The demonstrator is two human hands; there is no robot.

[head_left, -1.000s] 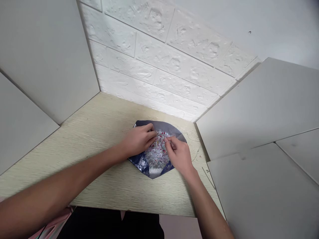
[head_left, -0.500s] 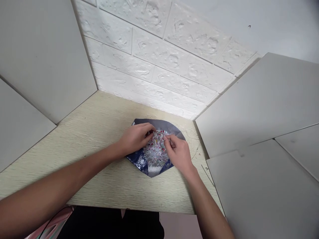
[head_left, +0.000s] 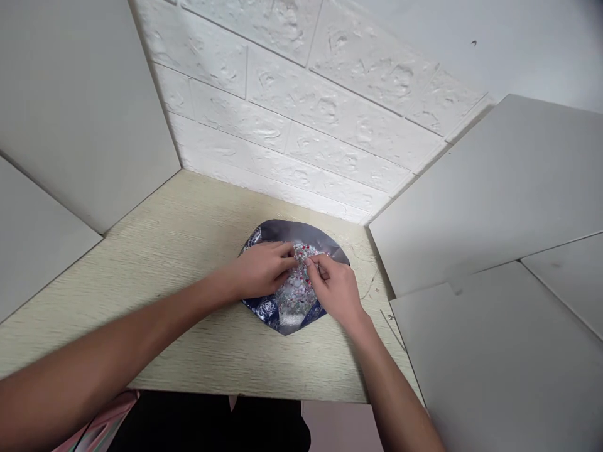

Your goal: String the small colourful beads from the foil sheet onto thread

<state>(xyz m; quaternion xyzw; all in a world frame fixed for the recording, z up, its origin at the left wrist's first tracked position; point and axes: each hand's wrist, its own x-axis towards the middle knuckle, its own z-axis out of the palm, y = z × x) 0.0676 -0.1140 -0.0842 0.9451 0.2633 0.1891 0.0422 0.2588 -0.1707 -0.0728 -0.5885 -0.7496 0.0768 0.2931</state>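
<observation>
Small mixed beads (head_left: 293, 296), clear, white, pink and red, lie heaped on a spread-out dark blue and grey plastic sheet or opened bag (head_left: 266, 311) with a rose print. Over the left side of the heap is my left hand (head_left: 262, 269), palm down, its fingers slightly apart with the tips just above the beads. From the right comes my right hand (head_left: 336, 285), thumb and forefinger pinched together close to the left fingertips. What the pinch holds is too small to make out. A gap separates the two hands.
The sheet rests on a pale wood-grain table (head_left: 198, 351). White brick-pattern wall (head_left: 292, 132) rises behind it. Grey-white panels stand at left (head_left: 85, 113) and right (head_left: 490, 201). Thin wire-like bits (head_left: 392, 326) lie near the right panel.
My left hand has come down and flattened, its fingers stretching further over the beads. The sheet's left edge has shifted a little. My right hand keeps its pinch in nearly the same place.
</observation>
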